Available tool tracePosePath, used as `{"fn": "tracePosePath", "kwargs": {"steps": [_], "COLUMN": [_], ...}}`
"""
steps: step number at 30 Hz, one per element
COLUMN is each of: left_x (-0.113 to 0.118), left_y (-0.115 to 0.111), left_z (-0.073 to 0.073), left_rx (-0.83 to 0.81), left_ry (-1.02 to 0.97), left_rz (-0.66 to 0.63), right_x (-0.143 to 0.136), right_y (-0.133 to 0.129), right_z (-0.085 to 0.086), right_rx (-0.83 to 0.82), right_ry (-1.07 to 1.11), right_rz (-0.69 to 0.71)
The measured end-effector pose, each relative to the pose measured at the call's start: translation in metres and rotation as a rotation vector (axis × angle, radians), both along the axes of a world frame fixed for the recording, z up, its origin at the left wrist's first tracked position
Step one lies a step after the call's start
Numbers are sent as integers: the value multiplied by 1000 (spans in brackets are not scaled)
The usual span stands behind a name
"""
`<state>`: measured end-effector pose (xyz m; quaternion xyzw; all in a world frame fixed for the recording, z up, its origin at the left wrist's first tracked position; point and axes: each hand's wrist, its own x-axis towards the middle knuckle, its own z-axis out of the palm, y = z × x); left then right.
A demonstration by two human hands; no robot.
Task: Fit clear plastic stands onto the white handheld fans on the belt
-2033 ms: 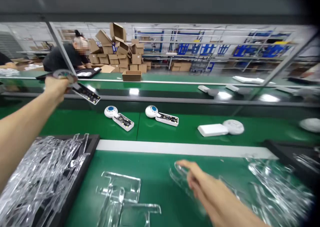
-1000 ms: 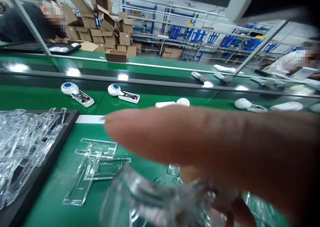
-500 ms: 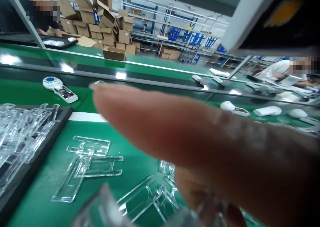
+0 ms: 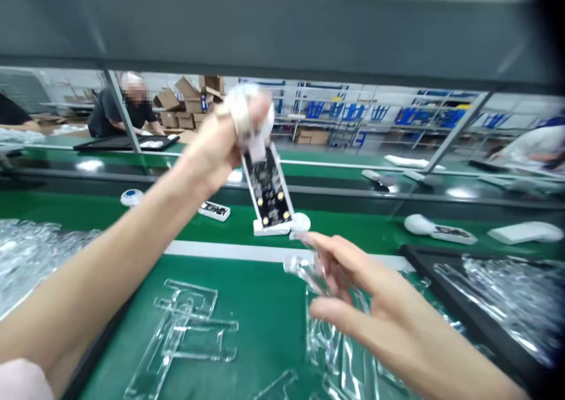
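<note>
My left hand (image 4: 242,120), somewhat blurred, is raised and closed around the rounded head of a white handheld device. The device's circuit board (image 4: 269,191) is exposed and tilts down toward the bench. My right hand (image 4: 353,276) is lower and to the right, its fingers curled on a clear plastic frame (image 4: 304,267). That piece is just below the device and apart from it. Beneath my right hand lie several more clear frames (image 4: 329,335). Another small group of clear frames (image 4: 185,323) overlaps on the green surface to the left.
Trays of clear plastic parts flank the work area, one black-rimmed at right (image 4: 410,259), with piled parts (image 4: 39,253) at left. More white devices (image 4: 441,232) lie along the green strip. A metal beam (image 4: 282,29) crosses overhead. A co-worker (image 4: 128,112) leans over a black tray opposite.
The large finger close to the camera is gone. My left hand now holds up a white device, and my right hand appears lower right with a clear frame. The view has shifted and levelled.
</note>
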<state>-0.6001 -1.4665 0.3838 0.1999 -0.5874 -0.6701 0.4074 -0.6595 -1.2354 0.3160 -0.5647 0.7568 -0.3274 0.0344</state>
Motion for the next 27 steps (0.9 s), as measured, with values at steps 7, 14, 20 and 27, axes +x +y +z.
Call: {"fn": "tracePosePath", "kwargs": {"steps": [7,14,20,27], "left_x": [-31,-29,-29,-28], "left_y": [13,23,20,15], "left_z": [-79,-83,-84,-91], "left_rx": [97,115,106,168], "left_ry": [6,-75,-75,95], "left_rz": [-168,-67,-13,-174], "right_x": [-12,-5,-11,-28], "right_y": [-62,-100,-107,-101], "right_z": [-15,-38,-59,-60], "right_rx": [-12,87,60,34], "right_ry": [344,294,343,74], "right_rz": [-340,-466,-483,-298]}}
